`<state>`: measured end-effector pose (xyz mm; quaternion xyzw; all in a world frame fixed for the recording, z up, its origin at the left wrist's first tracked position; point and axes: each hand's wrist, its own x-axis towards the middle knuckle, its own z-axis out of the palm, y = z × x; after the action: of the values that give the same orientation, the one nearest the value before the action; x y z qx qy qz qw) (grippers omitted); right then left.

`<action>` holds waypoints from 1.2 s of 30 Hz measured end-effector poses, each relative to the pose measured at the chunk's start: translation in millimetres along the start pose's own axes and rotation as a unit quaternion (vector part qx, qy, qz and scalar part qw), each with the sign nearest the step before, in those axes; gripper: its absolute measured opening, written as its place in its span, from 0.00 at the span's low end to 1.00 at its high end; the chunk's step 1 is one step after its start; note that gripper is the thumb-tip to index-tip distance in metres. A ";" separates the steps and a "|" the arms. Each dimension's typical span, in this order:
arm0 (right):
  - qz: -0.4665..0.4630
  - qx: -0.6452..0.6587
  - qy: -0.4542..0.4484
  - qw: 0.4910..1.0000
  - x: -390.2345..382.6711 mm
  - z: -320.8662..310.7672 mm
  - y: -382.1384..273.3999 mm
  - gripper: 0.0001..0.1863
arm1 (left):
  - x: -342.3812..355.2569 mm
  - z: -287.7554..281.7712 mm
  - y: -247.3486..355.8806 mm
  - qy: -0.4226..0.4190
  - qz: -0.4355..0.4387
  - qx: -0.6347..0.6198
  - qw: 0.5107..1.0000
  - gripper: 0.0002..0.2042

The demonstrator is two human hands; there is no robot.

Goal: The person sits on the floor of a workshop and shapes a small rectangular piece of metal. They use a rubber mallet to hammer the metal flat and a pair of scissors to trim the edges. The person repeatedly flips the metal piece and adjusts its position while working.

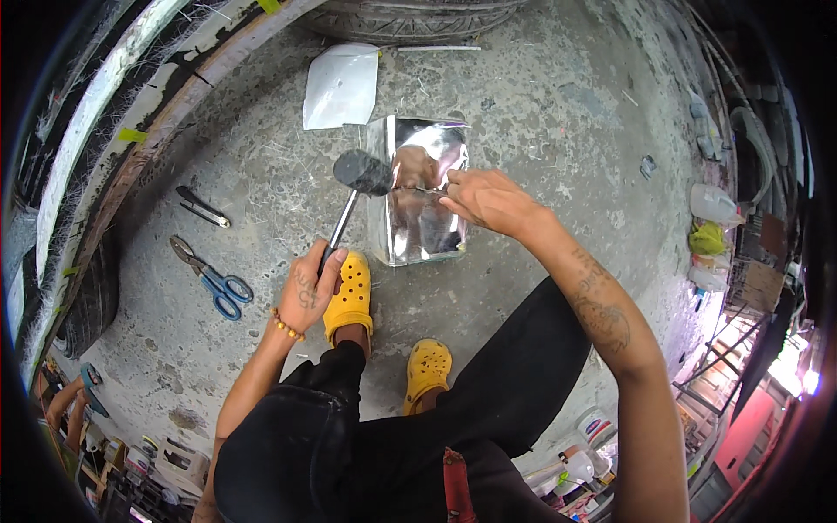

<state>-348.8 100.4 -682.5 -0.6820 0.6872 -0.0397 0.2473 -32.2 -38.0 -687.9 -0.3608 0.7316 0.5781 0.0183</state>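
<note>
My left hand is wrapped round the handle of a rubber mallet. Its black head is raised beside the left edge of a shiny metal box on the concrete floor. Over the box's right side, my right hand is closed in a pinch, its fingertips at the mirror-like top. Something thin and dark seems to stick out from those fingers toward the middle of the box, but its kind cannot be made out. The underside of the right-hand grip is hidden.
Blue-handled tin snips and a black-handled hand tool lie to the left. A pale sheet lies beyond the box, near a tire. Yellow clogs are on my feet. Plastic jugs line the right.
</note>
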 end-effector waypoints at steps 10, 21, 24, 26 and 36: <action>0.053 -0.006 0.003 0.999 8.2 -6.5 -11.4 0.18 | -27.6 -7.0 -17.7 0.058 -0.065 0.000 0.996 0.20; 0.105 0.088 -0.006 0.991 8.1 -23.8 -16.3 0.11 | -17.4 -39.5 21.6 0.021 0.032 0.058 0.998 0.18; 0.116 0.062 0.053 0.990 1.1 -6.7 -19.2 0.08 | -7.1 -24.3 8.2 0.001 0.060 0.026 0.998 0.16; 0.125 0.071 0.104 0.984 3.5 -9.0 -39.4 0.07 | -3.3 2.8 -4.2 0.017 0.045 -0.058 0.997 0.16; 0.173 0.089 0.093 0.976 5.7 -21.8 -24.6 0.07 | 24.7 80.5 -9.3 -0.049 -0.037 -0.290 0.955 0.20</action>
<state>-334.5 87.1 -655.4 -0.5212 0.8085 -0.1204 0.2453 -76.7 18.0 -733.3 -0.3484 0.5171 0.7813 -0.0299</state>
